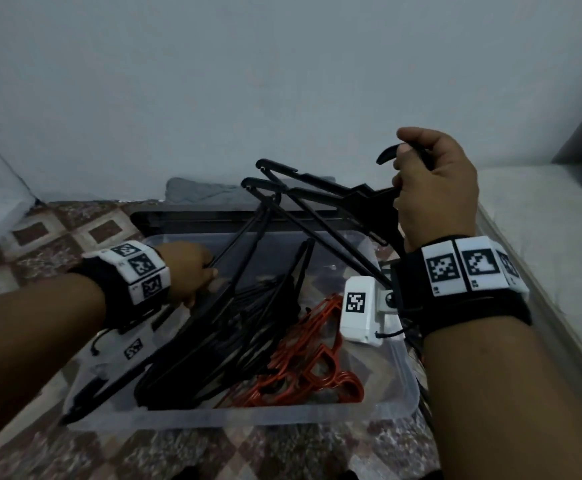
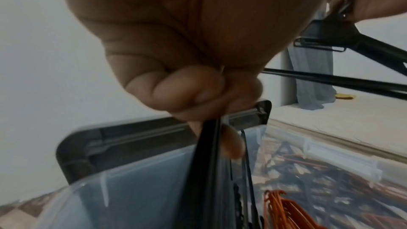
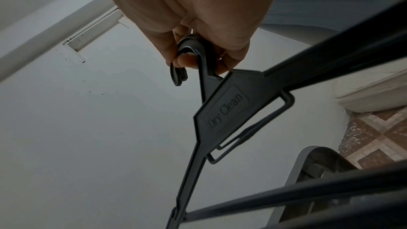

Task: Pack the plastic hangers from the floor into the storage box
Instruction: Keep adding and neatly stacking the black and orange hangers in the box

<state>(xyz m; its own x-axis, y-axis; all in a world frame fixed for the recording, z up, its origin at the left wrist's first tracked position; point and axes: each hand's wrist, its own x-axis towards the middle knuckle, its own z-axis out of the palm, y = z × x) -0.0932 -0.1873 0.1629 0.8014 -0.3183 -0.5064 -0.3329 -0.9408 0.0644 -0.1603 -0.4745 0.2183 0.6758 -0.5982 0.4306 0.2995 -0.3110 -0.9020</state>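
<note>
Now both hands' fingers curl round black hangers [image 1: 317, 199]: right hand [image 1: 435, 188] hooks, left hand [image 1: 189, 271] bars.

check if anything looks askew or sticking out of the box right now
Yes: one black hanger lies tilted across the clear storage box, its end poking past the near-left rim. The orange hangers lie inside. The held black hangers are still above it.

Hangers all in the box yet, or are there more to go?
Partly. Orange hangers and a pile of black ones already lie in the clear box. Both hands, right hand and left hand, hold black hangers above it. No view shows more waiting on the floor.
</note>
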